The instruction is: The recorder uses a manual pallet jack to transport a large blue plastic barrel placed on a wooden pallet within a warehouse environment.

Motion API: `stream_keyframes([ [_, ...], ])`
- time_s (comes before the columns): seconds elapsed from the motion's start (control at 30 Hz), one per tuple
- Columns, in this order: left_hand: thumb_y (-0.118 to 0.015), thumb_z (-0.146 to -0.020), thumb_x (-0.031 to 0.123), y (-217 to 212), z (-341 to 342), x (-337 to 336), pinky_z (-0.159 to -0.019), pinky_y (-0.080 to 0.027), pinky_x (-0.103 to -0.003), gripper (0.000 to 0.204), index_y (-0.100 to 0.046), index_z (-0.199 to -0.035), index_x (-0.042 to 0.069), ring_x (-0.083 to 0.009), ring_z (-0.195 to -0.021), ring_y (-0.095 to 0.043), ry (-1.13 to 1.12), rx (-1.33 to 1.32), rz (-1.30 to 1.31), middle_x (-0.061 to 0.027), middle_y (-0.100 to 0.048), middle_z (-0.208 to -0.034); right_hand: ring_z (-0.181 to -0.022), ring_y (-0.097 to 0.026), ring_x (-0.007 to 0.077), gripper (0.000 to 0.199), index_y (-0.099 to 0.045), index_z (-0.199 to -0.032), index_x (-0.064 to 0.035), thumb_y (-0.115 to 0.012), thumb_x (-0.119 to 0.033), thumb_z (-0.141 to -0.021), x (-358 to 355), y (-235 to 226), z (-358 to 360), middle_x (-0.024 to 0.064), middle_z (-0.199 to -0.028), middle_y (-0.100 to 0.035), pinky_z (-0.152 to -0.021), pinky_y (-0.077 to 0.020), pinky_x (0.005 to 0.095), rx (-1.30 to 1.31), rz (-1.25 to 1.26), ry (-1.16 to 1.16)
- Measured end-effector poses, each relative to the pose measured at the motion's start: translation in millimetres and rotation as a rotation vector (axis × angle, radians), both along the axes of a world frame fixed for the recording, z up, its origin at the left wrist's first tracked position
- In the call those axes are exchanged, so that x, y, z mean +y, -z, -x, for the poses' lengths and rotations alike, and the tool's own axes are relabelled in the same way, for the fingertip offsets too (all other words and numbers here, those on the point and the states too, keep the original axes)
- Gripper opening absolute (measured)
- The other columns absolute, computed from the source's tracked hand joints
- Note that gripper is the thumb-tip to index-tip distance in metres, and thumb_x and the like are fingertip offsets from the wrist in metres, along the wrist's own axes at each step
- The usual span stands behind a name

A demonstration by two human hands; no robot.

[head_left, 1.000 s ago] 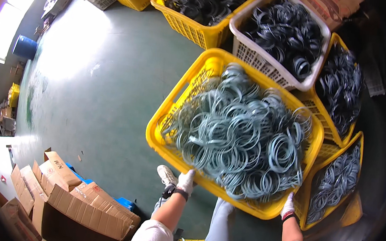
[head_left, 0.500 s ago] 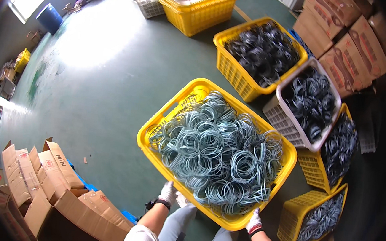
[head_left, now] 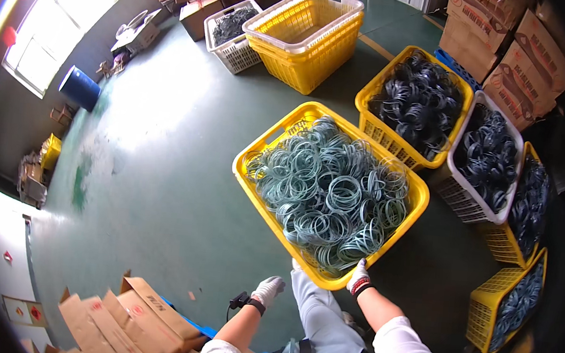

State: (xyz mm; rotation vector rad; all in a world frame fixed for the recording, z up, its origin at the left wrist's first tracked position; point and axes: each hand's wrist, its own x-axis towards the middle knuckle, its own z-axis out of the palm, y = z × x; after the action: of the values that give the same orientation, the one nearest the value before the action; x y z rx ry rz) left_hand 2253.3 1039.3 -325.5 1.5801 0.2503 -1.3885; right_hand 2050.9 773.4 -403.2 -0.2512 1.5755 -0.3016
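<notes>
A yellow plastic basket (head_left: 244, 179) stands in front of me, heaped with grey-green coiled rings (head_left: 325, 187) that look like thin rubber or wire loops. My right hand (head_left: 358, 276), in a white glove with a red and dark band at the wrist, grips the basket's near rim close to its right corner. Off the rim, to the left of my leg, hangs my left hand (head_left: 268, 289), gloved in white, with a black device strapped at the wrist. It holds nothing, and its fingers are loosely bent.
Along the right stand yellow baskets (head_left: 379, 126) and a white basket (head_left: 473, 205) full of dark coils. Farther off are stacked yellow baskets (head_left: 286, 59) and a blue barrel (head_left: 80, 88). Cardboard boxes lie at lower left (head_left: 142, 319) and are piled at upper right (head_left: 530, 70).
My left hand has let go of the basket's rim and moved away from it. My right hand stays on the rim. The view has shifted, showing more of the windows and far boxes.
</notes>
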Motion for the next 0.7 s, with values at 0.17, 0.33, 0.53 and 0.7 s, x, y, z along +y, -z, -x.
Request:
stream_keyframes([
  [0.17,-0.058,-0.094,0.025,-20.9,-117.5,65.1,-0.076,-0.054,-0.034,0.038,-0.055,-0.125,0.002,-0.0238,-0.090,-0.067,-0.292,-0.036,-0.066,-0.0135,-0.068,-0.104,-0.121,-0.053,0.0285,0.086,-0.041,-0.140,-0.0076,-0.044,-0.074,-0.085,-12.5,-51.2,-121.3,0.0133,-0.141,-0.048,-0.105,-0.0392,0.0444,-0.021,-0.011,0.104],
  [0.33,-0.059,-0.093,0.025,-33.6,-213.5,185.1,-0.077,-0.056,-0.036,0.030,-0.058,-0.117,0.007,-0.0266,-0.086,-0.068,-0.274,-0.055,-0.272,-0.0140,-0.068,-0.099,-0.120,-0.055,0.0263,0.084,-0.048,-0.136,-0.0028,-0.044,-0.071,-0.087,-55.2,-11.7,-225.0,0.0147,-0.135,-0.054,-0.099,-0.0432,0.0364,0.350,0.122,-0.267],
  [0.53,-0.049,-0.091,0.026,-65.1,-379.6,253.6,-0.057,-0.047,-0.033,0.024,-0.064,-0.087,0.007,-0.0216,-0.071,-0.065,0.445,-0.399,-0.464,-0.0094,-0.070,-0.083,-0.116,-0.058,0.0298,0.078,-0.056,-0.129,-0.0027,-0.061,-0.065,-0.081,-90.1,-12.2,-319.4,0.0179,-0.125,-0.061,-0.095,-0.0451,0.0379,0.518,0.204,-0.216],
  [0.7,-0.059,-0.090,0.027,-92.6,-500.0,164.4,-0.069,-0.054,-0.035,0.027,-0.061,-0.107,0.005,-0.0249,-0.079,-0.066,-0.223,-0.214,-0.443,-0.0141,-0.069,-0.097,-0.124,-0.052,0.0354,0.085,-0.049,-0.133,-0.0036,-0.068,-0.063,-0.075,-120.4,-27.2,-382.8,0.0220,-0.131,-0.055,-0.103,-0.0406,0.0407,0.434,0.234,-0.152],
])
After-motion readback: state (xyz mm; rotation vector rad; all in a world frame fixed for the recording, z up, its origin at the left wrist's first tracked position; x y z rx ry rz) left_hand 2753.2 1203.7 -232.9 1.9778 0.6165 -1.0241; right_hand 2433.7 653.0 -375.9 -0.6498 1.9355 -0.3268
